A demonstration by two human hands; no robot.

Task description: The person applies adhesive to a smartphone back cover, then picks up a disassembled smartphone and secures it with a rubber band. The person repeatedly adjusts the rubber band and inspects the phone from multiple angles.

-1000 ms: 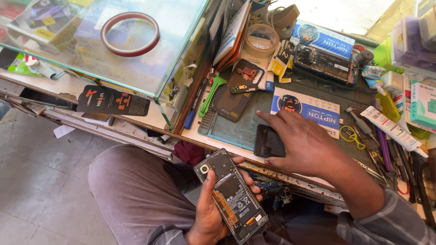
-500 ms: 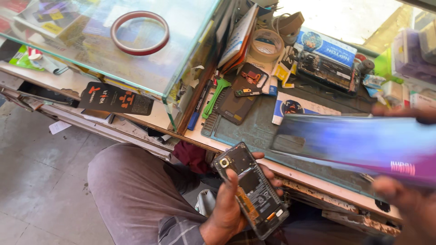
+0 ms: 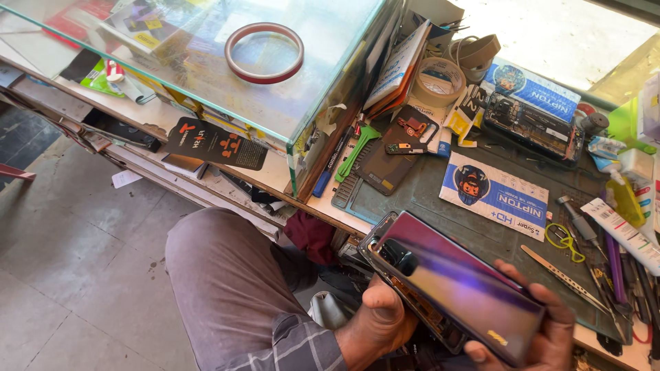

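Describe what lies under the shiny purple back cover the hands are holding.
Under the purple back cover is the opened phone body, held in the left hand; only a strip of its internals shows along the lower edge. The rest is covered. The right hand holds the cover's far end.

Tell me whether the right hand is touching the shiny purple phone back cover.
Touching. The head view shows the right hand with fingertips wrapped over the lower end of the shiny purple phone back cover, no gap visible.
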